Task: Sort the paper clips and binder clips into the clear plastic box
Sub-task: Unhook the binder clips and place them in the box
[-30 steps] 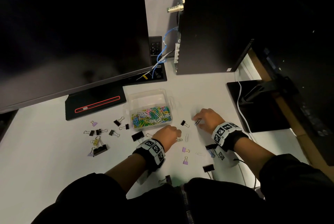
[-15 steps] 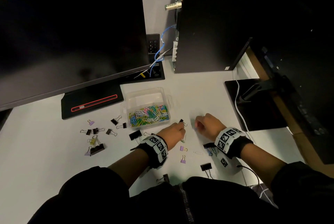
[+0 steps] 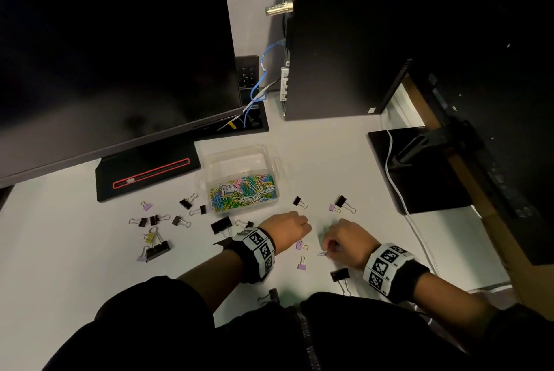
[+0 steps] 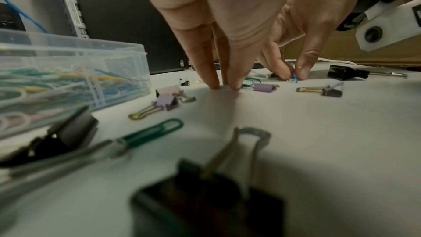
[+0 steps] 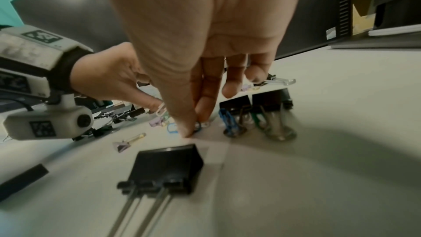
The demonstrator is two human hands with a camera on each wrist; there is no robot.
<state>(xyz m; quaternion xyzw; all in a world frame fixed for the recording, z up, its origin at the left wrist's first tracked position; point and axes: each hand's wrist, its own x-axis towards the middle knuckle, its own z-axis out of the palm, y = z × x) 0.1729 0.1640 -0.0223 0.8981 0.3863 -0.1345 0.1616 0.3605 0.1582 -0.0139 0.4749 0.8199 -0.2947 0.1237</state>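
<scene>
The clear plastic box [image 3: 271,157] stands mid-table, and coloured paper clips [image 3: 242,190] fill its near compartment. My left hand [image 3: 287,228] is curled just in front of it, fingertips [image 4: 224,86] down on the table, holding a white paper clip [image 5: 160,110]. My right hand [image 3: 344,238] is close beside it, thumb and forefinger pinching a blue paper clip [image 5: 197,127] at the table surface. Black binder clips [image 3: 220,225] and purple binder clips [image 3: 302,265] lie scattered left of the box and around both hands. A green paper clip [image 4: 154,131] lies near my left wrist.
A large monitor [image 3: 105,56] on its stand base [image 3: 147,172] fills the back left. A black computer tower [image 3: 359,41] stands at the back right, with blue cables [image 3: 257,89] between them. A second stand base [image 3: 419,169] and a white cable [image 3: 392,175] lie on the right.
My right hand has drawn back toward me, away from the binder clips to the right of the box. My left hand has stayed in front of the box.
</scene>
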